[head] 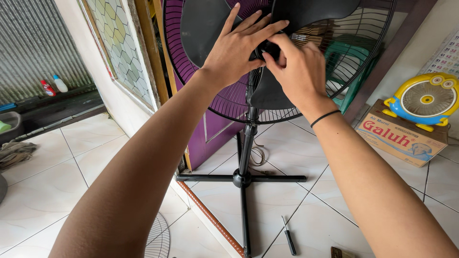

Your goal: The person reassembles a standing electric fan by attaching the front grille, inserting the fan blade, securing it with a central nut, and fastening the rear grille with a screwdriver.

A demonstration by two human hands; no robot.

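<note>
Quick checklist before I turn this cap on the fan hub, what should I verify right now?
1. Left hand steadying the black fan blade: ok, palm flat on it.
2. Right hand gripping the hub cap: ok, fingers pinch it.
3. Front grille off: ok, it lies on the floor.
4. Cross base flat on the tiles: ok.
5. Screwdriver in reach: ok, on the floor near the base.
6. Fan unplugged: cannot tell, plug not visible.

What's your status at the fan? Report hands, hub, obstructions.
Left hand flat on black fan blade. Right hand pinching hub cap. Front grille off; screwdriver on floor by stand.
</note>
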